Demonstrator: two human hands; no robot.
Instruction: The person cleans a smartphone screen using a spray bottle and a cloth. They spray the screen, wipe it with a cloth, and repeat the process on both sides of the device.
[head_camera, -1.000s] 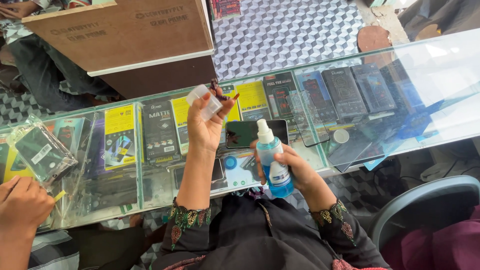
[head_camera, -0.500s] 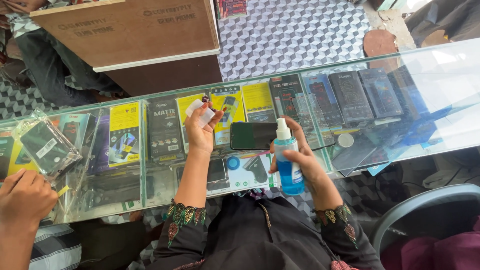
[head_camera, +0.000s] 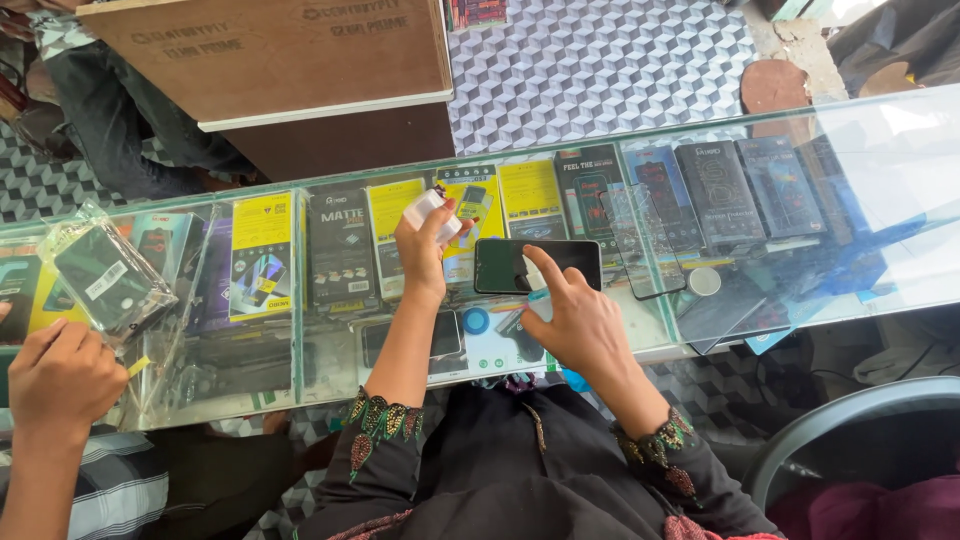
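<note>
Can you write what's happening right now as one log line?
left hand: holds white wipe | right hand: finger on phone | phone: flat on glass counter

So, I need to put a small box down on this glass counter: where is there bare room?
The glass counter is bare at its far right, beyond the clear glass sheet. Another bare stretch lies between the clear plastic packet and the left hand. The middle is crowded: the dark phone, the right hand and the sheet sit close together.
</note>
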